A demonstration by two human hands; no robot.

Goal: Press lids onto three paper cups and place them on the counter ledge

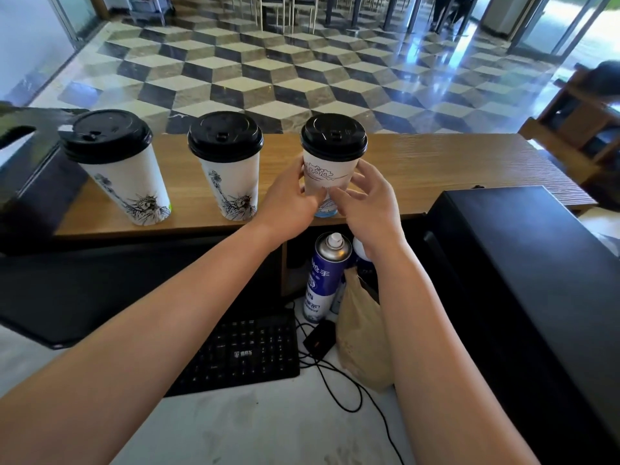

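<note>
Wooden counter ledge, holding: one lidded Liberty-print cup at ten o'clock, its twin at eleven, and the third cup, black lid seated, at twelve near the front edge. Our left hand wraps its side; our right hand curls against it at three o'clock. We would set the base flat, nudge it clear of the edge, then release evenly.

lids black | cups white, two with black statue drawings | third cup blue print | ledge brown woodgrain | floor black-grey-cream cubes | can blue-white
</note>
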